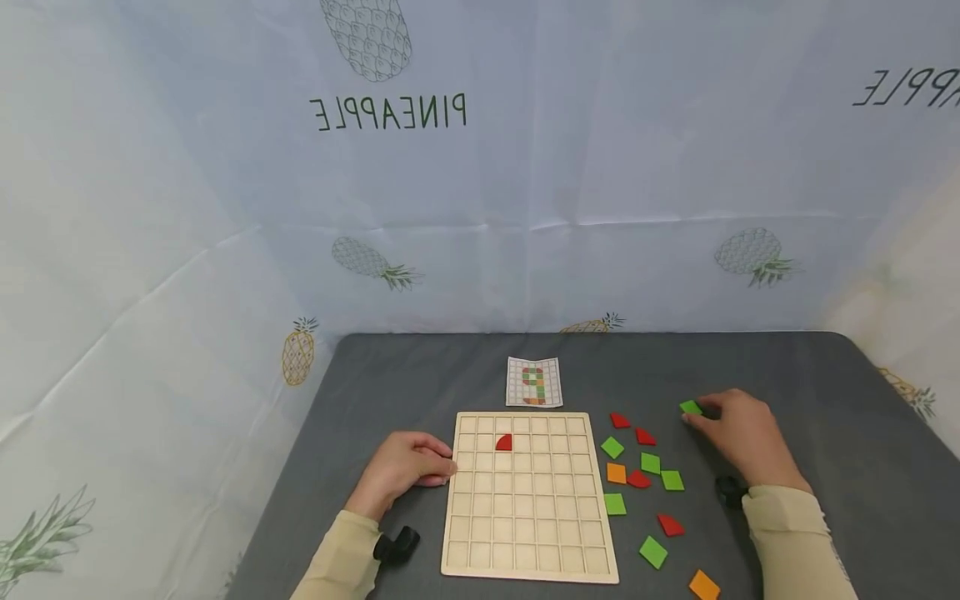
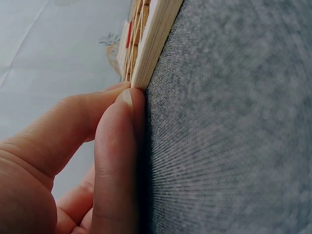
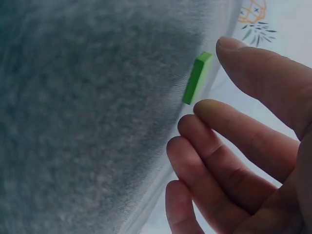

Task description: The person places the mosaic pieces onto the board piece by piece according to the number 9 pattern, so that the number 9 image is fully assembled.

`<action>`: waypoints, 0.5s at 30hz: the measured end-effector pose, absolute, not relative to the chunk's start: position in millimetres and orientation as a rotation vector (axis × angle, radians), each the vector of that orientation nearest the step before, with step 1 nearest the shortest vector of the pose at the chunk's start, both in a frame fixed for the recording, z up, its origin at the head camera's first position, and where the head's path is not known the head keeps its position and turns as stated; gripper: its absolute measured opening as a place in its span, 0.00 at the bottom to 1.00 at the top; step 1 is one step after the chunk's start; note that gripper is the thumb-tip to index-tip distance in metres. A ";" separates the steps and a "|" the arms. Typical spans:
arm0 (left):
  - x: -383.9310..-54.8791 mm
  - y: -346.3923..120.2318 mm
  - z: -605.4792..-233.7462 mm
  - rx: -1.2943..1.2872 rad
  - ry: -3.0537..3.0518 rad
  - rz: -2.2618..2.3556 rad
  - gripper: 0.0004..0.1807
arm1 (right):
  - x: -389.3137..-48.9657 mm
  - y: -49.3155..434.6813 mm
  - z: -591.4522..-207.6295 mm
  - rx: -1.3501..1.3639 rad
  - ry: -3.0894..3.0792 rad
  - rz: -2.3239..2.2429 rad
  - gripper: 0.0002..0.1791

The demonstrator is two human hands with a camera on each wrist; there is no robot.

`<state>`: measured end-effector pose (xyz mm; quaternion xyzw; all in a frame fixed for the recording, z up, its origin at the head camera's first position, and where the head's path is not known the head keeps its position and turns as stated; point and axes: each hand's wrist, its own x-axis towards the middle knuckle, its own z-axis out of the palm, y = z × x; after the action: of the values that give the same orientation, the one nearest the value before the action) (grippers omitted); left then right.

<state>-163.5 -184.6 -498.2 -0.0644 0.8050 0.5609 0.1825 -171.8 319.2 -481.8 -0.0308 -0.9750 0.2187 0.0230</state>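
A wooden grid board (image 1: 531, 496) lies flat on the dark cloth, one red quarter-round tile (image 1: 504, 442) in a cell of its second row. At the board's left edge, my left hand (image 1: 408, 462) pinches the rim between thumb and finger; the left wrist view shows the fingertips at the board edge (image 2: 158, 44). Over on the right, my right hand (image 1: 742, 433) is around a green square tile (image 1: 691, 407). In the right wrist view, thumb and forefinger are spread apart beside that green tile (image 3: 197, 78), with a gap between them and it.
Between board and right hand lie scattered tiles: several green squares, such as one green tile (image 1: 653, 552), several red quarter-rounds, including a red tile (image 1: 670, 525), and orange squares, one an orange tile (image 1: 704, 585). A printed pattern card (image 1: 534, 383) lies behind the board. Pineapple-print fabric (image 1: 525, 250) hangs behind the table.
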 end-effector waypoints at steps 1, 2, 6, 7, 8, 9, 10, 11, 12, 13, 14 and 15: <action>-164.1 -184.1 -497.6 -0.178 2.276 1.583 0.17 | -172.6 319.7 -481.6 -0.102 -3.024 0.678 0.29; -164.5 -183.8 -497.2 -0.176 2.280 1.581 0.17 | -173.4 320.1 -481.7 -0.108 -3.026 0.679 0.29; -164.6 -183.7 -497.0 -0.170 2.280 1.572 0.17 | -174.4 320.5 -482.7 -0.118 -3.034 0.679 0.27; -164.4 -183.9 -497.2 -0.168 2.278 1.572 0.17 | -174.4 320.5 -483.0 -0.120 -3.035 0.681 0.27; -164.3 -184.2 -497.4 -0.168 2.276 1.572 0.17 | -174.6 320.5 -483.2 -0.120 -3.034 0.682 0.26; -164.3 -184.4 -497.5 -0.168 2.273 1.574 0.17 | -174.5 320.6 -483.5 -0.115 -3.030 0.688 0.25; -164.5 -184.6 -497.7 -0.167 2.269 1.578 0.17 | -174.4 320.5 -483.7 -0.114 -3.024 0.697 0.24; -164.8 -184.7 -497.7 -0.168 2.267 1.581 0.17 | -174.2 320.6 -483.8 -0.112 -3.017 0.704 0.23; -165.2 -184.7 -497.8 -0.168 2.264 1.585 0.17 | -174.2 320.6 -483.9 -0.110 -3.008 0.711 0.22; -165.8 -184.5 -497.9 -0.167 2.263 1.589 0.17 | -174.1 320.7 -484.1 -0.106 -2.997 0.716 0.21; -166.5 -184.4 -497.9 -0.166 2.261 1.592 0.17 | -174.0 320.8 -484.2 -0.104 -2.987 0.721 0.20; -167.0 -184.1 -497.8 -0.164 2.259 1.596 0.17 | -173.9 321.0 -484.4 -0.100 -2.979 0.725 0.19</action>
<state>-167.0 -184.1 -497.8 -0.0581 0.8012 0.5662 0.1845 -173.9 321.0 -484.4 -0.0327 -0.9705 0.2362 0.0368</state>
